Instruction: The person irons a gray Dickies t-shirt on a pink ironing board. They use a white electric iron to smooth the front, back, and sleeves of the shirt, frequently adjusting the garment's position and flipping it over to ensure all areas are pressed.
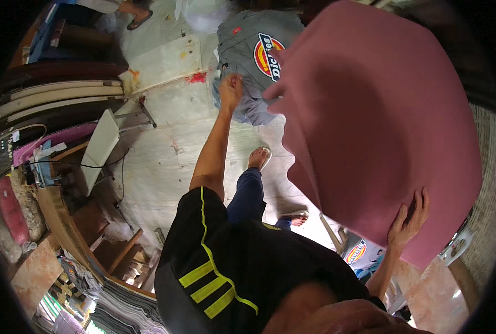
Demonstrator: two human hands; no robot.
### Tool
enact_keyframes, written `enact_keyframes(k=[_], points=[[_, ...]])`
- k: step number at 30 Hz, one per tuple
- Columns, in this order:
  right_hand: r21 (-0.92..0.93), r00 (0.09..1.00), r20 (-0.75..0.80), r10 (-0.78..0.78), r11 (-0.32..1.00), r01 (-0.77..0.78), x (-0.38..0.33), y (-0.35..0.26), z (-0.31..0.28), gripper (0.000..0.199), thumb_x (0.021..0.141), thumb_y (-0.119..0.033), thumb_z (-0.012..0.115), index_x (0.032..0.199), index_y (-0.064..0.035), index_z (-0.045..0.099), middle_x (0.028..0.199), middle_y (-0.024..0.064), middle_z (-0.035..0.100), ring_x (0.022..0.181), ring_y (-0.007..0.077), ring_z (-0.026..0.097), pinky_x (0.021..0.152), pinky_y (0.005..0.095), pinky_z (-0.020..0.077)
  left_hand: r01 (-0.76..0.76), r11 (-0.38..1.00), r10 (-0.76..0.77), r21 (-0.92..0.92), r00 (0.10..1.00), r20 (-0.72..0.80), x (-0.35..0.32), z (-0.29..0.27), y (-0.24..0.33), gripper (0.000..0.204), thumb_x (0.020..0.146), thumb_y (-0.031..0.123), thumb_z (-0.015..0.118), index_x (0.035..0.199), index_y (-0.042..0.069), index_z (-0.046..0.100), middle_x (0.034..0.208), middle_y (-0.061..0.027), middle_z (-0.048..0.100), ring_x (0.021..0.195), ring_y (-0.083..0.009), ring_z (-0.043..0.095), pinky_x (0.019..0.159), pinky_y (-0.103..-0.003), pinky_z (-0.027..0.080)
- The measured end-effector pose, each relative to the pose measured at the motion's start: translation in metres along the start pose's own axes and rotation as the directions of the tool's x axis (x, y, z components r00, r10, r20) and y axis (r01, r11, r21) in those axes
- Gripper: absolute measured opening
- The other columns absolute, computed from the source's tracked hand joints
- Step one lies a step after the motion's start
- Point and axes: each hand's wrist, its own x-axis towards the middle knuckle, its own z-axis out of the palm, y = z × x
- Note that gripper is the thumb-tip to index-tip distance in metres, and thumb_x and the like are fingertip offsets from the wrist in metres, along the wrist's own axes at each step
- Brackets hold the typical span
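A large dusky-pink sheet [370, 111] of smooth, leather-like material fills the right side, curved, with a wavy left edge. My right hand [409, 222] lies against its near part, thumb apart and fingers stretched out on the surface. Stretched forward on the left, my left hand [230, 92] has its fingers curled together. Whatever it may hold is too small to make out. Just beyond it, a grey printed bag [239, 53] with a round red and yellow emblem sits on the floor, partly covered by the sheet.
A folding piece with a pale top [102, 147] stands on the left, near stacked boards [64, 92]. Wooden shelving [75, 222] curves along the lower left. Another person's foot [140, 20] shows at the top. A second printed bag [359, 253] is beside my right forearm.
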Motion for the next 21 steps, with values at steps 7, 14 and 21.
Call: enact_keyframes(k=[7, 14, 21], points=[[0.166, 0.996, 0.074, 0.057, 0.984, -0.069, 0.0, 0.018, 0.014, 0.047, 0.1, -0.026, 0.049, 0.135, 0.005, 0.048, 0.149, 0.0256, 0.034, 0.138, 0.0396, 0.037, 0.113, 0.05, 0.0355, -0.223, 0.911, 0.232, 0.348, 0.973, 0.016, 0.064, 0.059, -0.045, 0.034, 0.086, 0.033, 0.07, 0.111, 0.011, 0.069, 0.1, -0.0135, 0.068, 0.091, -0.0325, 0.066, 0.094, -0.064, 0.038], [0.153, 0.996, 0.068, 0.055, 0.986, -0.065, -0.012, 0.022, 0.01, 0.048, 0.101, -0.03, 0.049, 0.136, 0.0029, 0.044, 0.149, 0.0242, 0.03, 0.138, 0.0385, 0.034, 0.113, 0.0496, 0.0339, -0.102, 0.801, 0.018, 0.589, 0.989, 0.147, 0.035, 0.062, -0.027, 0.037, 0.08, 0.031, 0.075, 0.106, 0.009, 0.062, 0.103, -0.0167, 0.065, 0.09, -0.0387, 0.064, 0.081, -0.054, 0.046], [0.18, 0.992, 0.087, 0.091, 0.978, -0.105, -0.009, 0.021, 0.01, 0.049, 0.101, -0.033, 0.05, 0.136, 0.0014, 0.046, 0.148, 0.0238, 0.032, 0.138, 0.038, 0.034, 0.112, 0.0493, 0.0352, 0.095, 0.965, -0.111, 0.245, 0.992, 0.053, -0.009, 0.032, -0.085, 0.039, 0.078, 0.034, 0.077, 0.094, 0.001, 0.064, 0.086, -0.0212, 0.066, 0.084, -0.0414, 0.064, 0.073, -0.047, 0.05]])
